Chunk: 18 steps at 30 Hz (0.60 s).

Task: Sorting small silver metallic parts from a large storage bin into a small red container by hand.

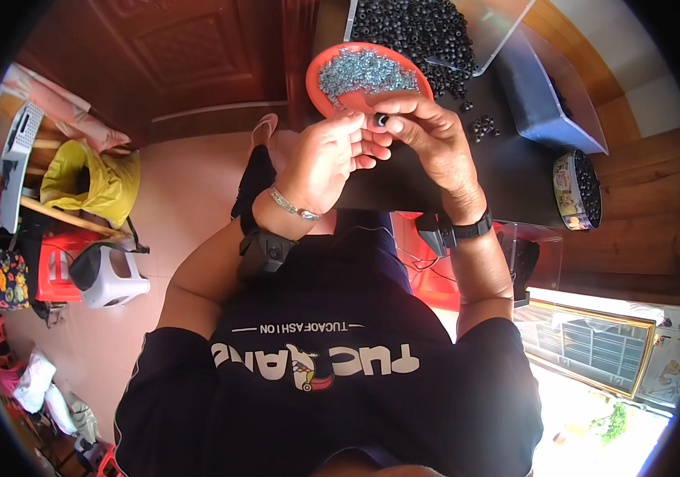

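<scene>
A small black round part (pixel 381 120) with a pale spot in its middle is pinched between the thumb and forefinger of my right hand (pixel 441 147). Close against it, my left hand (pixel 328 155) has its thumb and forefinger pressed together. Whatever those left fingertips grip is too small to make out. Both hands meet over the near edge of a red plate (pixel 313 79), which bears a heap of small silvery metal pieces (pixel 368 71) that look like screws. Behind and right of the plate, many black round parts (pixel 415 32) fill a clear plastic box (pixel 495 40).
On the dark table (pixel 507 179), several loose black pieces (pixel 485 127) lie near a blue-grey bin (pixel 542 103). A round tin (pixel 570 191) of black parts stands at the right edge. Stools (pixel 113 278) and a yellow bag (pixel 105 187) are on the left.
</scene>
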Motion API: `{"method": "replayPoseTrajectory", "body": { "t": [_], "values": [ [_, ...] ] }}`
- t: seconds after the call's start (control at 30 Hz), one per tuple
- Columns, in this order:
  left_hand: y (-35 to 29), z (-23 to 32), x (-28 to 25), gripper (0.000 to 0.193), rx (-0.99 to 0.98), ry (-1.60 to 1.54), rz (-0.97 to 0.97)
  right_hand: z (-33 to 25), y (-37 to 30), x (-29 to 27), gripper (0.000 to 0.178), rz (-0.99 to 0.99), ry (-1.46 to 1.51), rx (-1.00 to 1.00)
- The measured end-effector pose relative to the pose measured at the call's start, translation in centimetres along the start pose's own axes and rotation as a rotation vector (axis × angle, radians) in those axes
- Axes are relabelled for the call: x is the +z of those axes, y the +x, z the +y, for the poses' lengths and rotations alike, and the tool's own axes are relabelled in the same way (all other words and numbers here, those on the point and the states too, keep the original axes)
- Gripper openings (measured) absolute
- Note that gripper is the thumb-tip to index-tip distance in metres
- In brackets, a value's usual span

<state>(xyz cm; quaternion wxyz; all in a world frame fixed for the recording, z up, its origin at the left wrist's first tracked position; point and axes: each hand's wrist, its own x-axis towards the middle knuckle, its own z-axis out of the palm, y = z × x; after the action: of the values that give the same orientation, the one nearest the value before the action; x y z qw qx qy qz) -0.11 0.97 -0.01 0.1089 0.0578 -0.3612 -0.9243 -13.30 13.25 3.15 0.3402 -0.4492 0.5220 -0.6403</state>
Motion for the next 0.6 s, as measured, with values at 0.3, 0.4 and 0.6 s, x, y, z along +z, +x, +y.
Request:
{"method": "replayPoseTrajectory", "body": {
  "t": [0.3,0.4,0.6],
  "values": [
    [-0.5,-0.8,-0.3,0.022,0.081,-0.023,0.008,0.0,-0.7,2.3,0.029,0.091,-0.541,-0.269],
    [-0.6,-0.7,-0.5,0.022,0.108,0.012,-0.022,0.3,-0.9,2.7,0.031,0.107,-0.558,-0.31],
    [-0.7,-0.9,-2.1,0.025,0.076,0.047,-0.075,1.6,-0.4,2.8,0.024,0.161,-0.549,-0.37]
  ]
}}
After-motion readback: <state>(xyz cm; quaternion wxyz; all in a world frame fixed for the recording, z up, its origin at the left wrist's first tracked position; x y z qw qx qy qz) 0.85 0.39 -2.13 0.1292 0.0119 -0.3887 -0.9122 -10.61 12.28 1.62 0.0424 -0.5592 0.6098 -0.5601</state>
